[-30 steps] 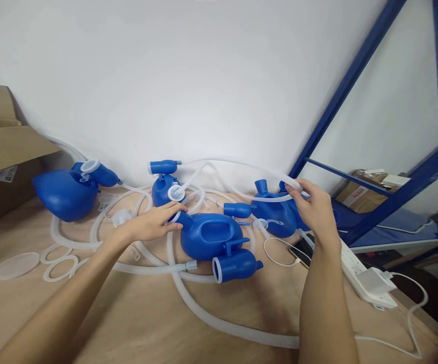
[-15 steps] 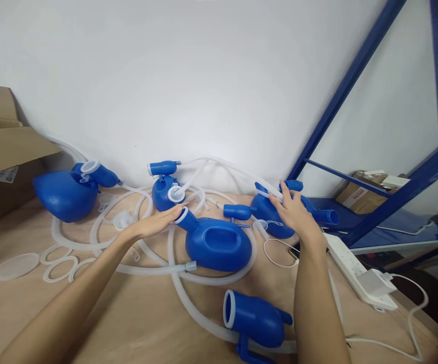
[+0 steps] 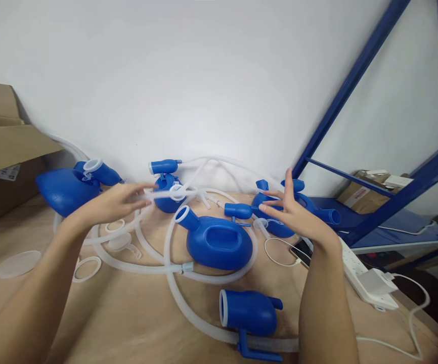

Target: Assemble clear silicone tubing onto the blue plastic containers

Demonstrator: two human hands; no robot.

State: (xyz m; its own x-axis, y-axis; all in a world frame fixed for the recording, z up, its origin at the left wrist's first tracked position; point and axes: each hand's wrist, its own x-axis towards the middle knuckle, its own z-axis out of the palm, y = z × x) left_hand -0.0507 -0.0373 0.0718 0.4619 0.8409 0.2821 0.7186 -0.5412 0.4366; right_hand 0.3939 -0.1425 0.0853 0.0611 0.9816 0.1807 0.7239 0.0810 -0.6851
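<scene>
My left hand [image 3: 122,202] is raised over the left part of the table, thumb and fingers closed around a translucent hose [image 3: 162,194]. That hose runs past the white cap ring [image 3: 177,190] of a blue urinal bottle [image 3: 168,199]. My right hand [image 3: 295,215] is in the air with fingers spread, holding nothing, in front of another blue bottle [image 3: 268,217] that it partly hides. Between my hands a larger blue urinal bottle [image 3: 219,247] lies on its side, its open neck pointing up left. Nearer to me lies a blue funnel-shaped piece [image 3: 247,313] with a white rim.
Looped hoses [image 3: 188,308] cover much of the table. White rings [image 3: 87,269] and a flat disc [image 3: 17,264] lie at left, near a blue bottle [image 3: 67,189] and a cardboard box [image 3: 14,146]. At right are a power strip [image 3: 370,288], a phone [image 3: 302,248] and a blue shelf frame [image 3: 355,76].
My left hand has moved left, away from the large bottle's neck, and now grips a hose. The right hand has turned and its fingers have spread. Hose and rings at left have shifted.
</scene>
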